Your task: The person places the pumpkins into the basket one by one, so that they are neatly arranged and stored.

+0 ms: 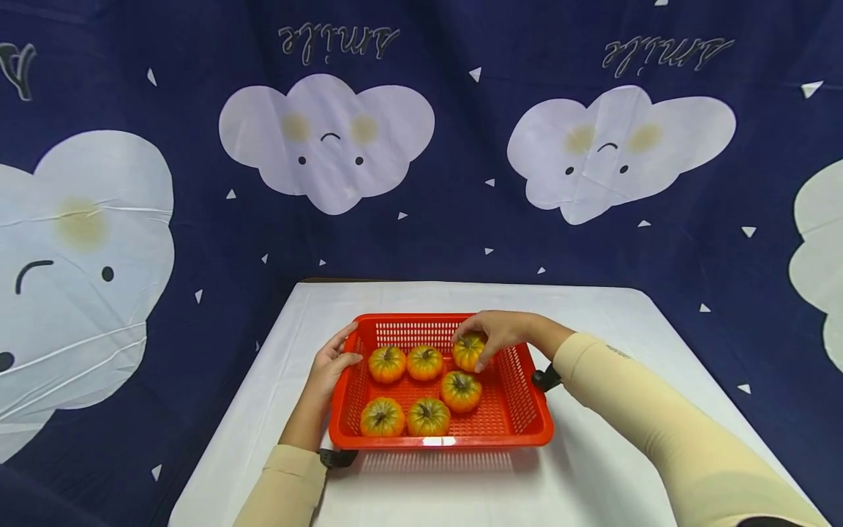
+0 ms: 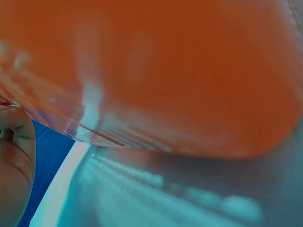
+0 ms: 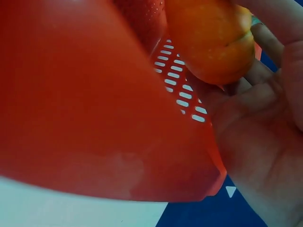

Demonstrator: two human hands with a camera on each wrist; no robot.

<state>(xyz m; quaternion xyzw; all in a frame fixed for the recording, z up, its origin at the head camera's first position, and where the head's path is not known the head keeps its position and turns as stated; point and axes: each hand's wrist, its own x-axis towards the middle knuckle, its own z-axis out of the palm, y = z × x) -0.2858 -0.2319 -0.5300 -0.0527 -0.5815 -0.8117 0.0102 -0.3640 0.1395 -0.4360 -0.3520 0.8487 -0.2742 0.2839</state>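
A red plastic basket (image 1: pixel 487 441) with slotted walls stands on the white table. My left hand (image 1: pixel 327 369) grips its left rim, thumb over the inner side; the left wrist view shows the basket's wall (image 2: pixel 189 71) large, with part of the hand (image 2: pixel 15 165) at the left edge. Inside the back right part, my right hand (image 1: pixel 506 329) holds a small orange pumpkin (image 1: pixel 467 356), fingers behind and thumb in front. In the right wrist view that pumpkin (image 3: pixel 213 42) lies against the curled fingers. Just in front of it sits another pumpkin (image 1: pixel 460 394).
Two pumpkins sit side by side at the back left, one pumpkin (image 1: pixel 387 364) near the left wall. Two more line the front, including a greener pumpkin (image 1: pixel 428 419). White cloth covers the table (image 1: pixel 421 490); a dark blue cloud-print curtain (image 1: pixel 461 241) hangs behind.
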